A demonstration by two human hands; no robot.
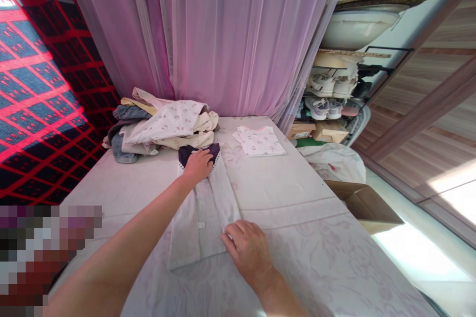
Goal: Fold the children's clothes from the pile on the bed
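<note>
A pale grey garment (213, 223) with a dark, lace-edged top end (185, 152) lies face down on the bed, its sides folded inward into a long strip. A small white tag shows near its middle. My left hand (200, 164) rests on the dark end with fingers laid out over the cloth. At the near right edge, my right hand (248, 247) has its fingers and thumb bent together on the fabric's border. Just beyond, to the right, lies a neatly folded white printed top (261, 141) with pink trim.
A heap of clothes (167, 121) sits at the back left by the purple curtain (223, 34). Right of the bed (297, 237) stand a shoe rack (330, 94), a white plastic bag (336, 161) and an open cardboard box (366, 203). A red-and-black patterned cloth (55, 84) hangs at left.
</note>
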